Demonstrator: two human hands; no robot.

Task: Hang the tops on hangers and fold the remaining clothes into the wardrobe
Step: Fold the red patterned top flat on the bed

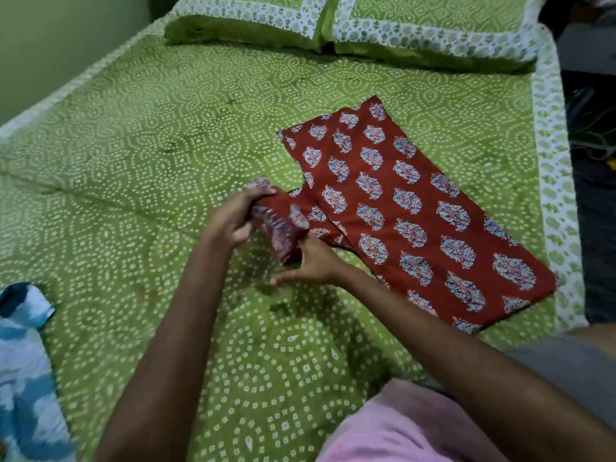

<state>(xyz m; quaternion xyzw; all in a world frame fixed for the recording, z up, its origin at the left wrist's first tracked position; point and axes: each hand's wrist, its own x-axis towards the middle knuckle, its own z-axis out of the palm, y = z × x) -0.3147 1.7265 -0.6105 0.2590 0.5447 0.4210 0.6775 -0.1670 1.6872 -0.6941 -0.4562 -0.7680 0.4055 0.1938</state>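
rust-red printed cotton garment (400,208) with pale blue-and-white leaf motifs, lying flat on the green dotted bedspread (166,128), right of centre, its long panel running toward the bed's right edge. the near-left end is bunched and lifted off the bed.

left hand (233,221): grip clenched round the bunched end, fingers curled over the top of the roll. right hand (313,265): fingers mostly straight, thumb side touching the underside of the same bunch, palm low over the bedspread; pressing or steadying rather than clasping.

handling, as judged: thin woven cloth, light, fully limp, no stiffness to carry a fold on its own. not slippery against the cotton bedspread, so it should stay where smoothed. not fragile. the lifted end will sag and unroll if held at one point only. best taken at two corners or along a seam or hem, both hands apart, so the edge stays taut.

elsewhere: blue-and-white tie-dye cloth (23,361) at the bed's near-left edge, well apart. two green pillows (333,25) with white printed borders at the head. pink fabric (400,428) nearest the camera, lower right.
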